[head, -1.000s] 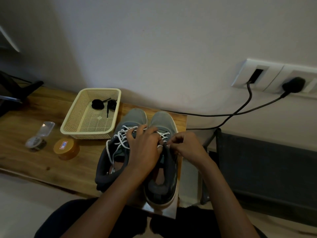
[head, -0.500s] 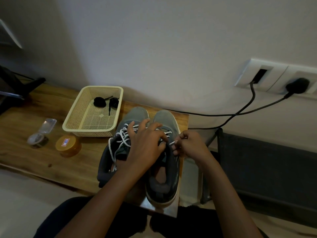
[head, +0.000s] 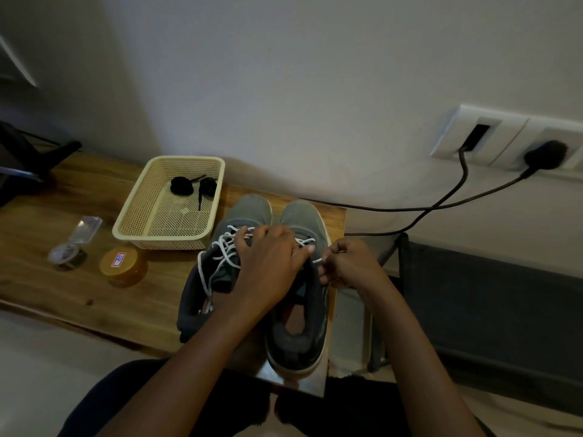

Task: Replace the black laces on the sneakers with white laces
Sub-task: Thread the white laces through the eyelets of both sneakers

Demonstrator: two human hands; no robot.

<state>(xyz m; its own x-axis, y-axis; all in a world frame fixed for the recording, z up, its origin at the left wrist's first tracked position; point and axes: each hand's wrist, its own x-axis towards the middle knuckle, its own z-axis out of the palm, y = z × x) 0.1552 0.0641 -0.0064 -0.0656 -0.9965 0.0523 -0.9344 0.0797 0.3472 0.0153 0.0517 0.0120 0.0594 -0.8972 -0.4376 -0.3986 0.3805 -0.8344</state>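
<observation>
Two grey sneakers stand side by side, toes toward the wall, at the right end of the wooden table (head: 79,288). The left sneaker (head: 246,212) carries loose white laces (head: 220,250). My left hand (head: 268,263) lies over the tongue of the right sneaker (head: 299,335), its fingers reaching the eyelets. My right hand (head: 350,266) pinches the end of a white lace (head: 318,260) at the shoe's right edge. Two bundled black laces (head: 192,186) lie in the cream mesh basket (head: 164,238).
An orange-lidded jar (head: 123,266) and a small clear open container (head: 67,253) sit left of the shoes. Two black cables (head: 441,203) run from wall sockets (head: 504,140) to the right. A dark frame (head: 473,294) stands right of the table. A black stand (head: 34,159) is at far left.
My right hand has drawn the white lace end slightly out to the right of the right sneaker. My left hand stays over the tongue. The view has shifted a little.
</observation>
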